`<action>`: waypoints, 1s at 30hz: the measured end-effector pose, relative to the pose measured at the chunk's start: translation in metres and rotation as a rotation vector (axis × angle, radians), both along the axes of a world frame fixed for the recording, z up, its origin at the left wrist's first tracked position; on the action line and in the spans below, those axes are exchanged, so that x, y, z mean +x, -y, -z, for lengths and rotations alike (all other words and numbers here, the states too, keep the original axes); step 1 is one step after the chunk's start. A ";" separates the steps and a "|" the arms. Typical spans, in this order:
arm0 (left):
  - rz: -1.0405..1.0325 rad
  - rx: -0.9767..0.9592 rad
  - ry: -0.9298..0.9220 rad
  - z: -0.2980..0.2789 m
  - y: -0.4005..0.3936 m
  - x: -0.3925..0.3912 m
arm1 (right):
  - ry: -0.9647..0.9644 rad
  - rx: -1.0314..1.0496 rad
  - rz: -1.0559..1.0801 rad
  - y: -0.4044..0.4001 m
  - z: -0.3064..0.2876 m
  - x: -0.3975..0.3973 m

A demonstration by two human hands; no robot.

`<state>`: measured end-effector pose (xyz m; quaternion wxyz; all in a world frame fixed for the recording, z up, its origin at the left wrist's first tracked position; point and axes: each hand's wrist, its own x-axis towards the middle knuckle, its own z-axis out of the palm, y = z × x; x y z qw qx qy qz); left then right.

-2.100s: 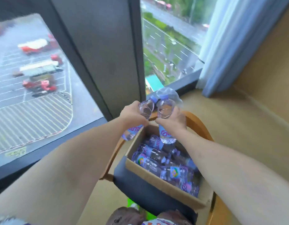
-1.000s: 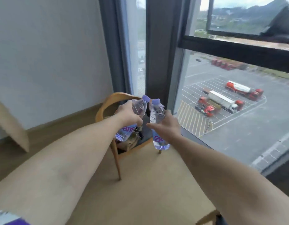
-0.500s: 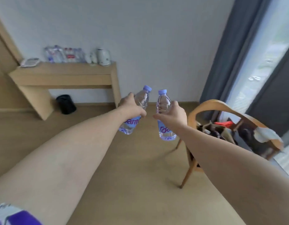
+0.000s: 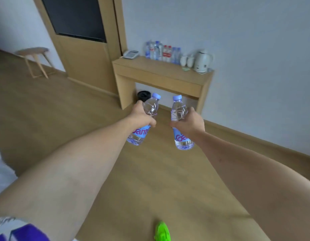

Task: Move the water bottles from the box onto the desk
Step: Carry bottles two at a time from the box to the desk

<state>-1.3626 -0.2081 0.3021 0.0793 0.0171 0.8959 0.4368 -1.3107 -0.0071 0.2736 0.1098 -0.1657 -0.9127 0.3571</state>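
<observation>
My left hand (image 4: 142, 119) grips a clear water bottle (image 4: 147, 108) with a blue cap and blue label, tilted slightly right. My right hand (image 4: 189, 123) holds a second, similar water bottle (image 4: 179, 108) upright. Both bottles hang in the air over the wooden floor, a short way in front of the wooden desk (image 4: 161, 75) against the white wall. Several water bottles (image 4: 162, 51) stand in a row at the back of the desk. The box is out of view.
On the desk sit a white phone (image 4: 130, 54), two white cups (image 4: 186, 60) and a white kettle (image 4: 203, 61). A black bin (image 4: 142, 96) stands under the desk. A wooden door panel (image 4: 84, 40) is at left, a stool (image 4: 35, 59) beyond it.
The view has swung from the window and the box on the chair round to the desk, which is now nearer and more central. Both hands keep their bottles, now held a little further apart.
</observation>
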 end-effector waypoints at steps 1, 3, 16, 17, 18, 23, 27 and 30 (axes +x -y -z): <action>-0.026 -0.020 -0.001 -0.006 0.003 -0.022 | 0.003 -0.005 -0.019 0.002 -0.002 -0.024; -0.073 -0.011 -0.002 -0.018 0.008 -0.066 | 0.017 -0.012 -0.065 0.005 -0.009 -0.074; -0.120 0.020 0.012 -0.010 0.024 -0.296 | 0.033 -0.034 -0.182 0.041 -0.014 -0.332; -0.109 0.029 0.011 -0.006 0.028 -0.317 | 0.032 -0.021 -0.187 0.045 -0.011 -0.351; -0.103 0.040 0.007 -0.003 0.031 -0.339 | 0.027 -0.014 -0.186 0.049 -0.009 -0.372; -0.088 0.060 -0.009 0.003 0.053 -0.455 | 0.008 -0.032 -0.114 0.073 -0.007 -0.480; -0.046 0.029 0.009 -0.002 0.069 -0.527 | 0.035 -0.039 -0.097 0.090 -0.014 -0.543; -0.036 0.033 0.006 -0.009 0.084 -0.592 | 0.035 -0.042 -0.075 0.102 -0.022 -0.604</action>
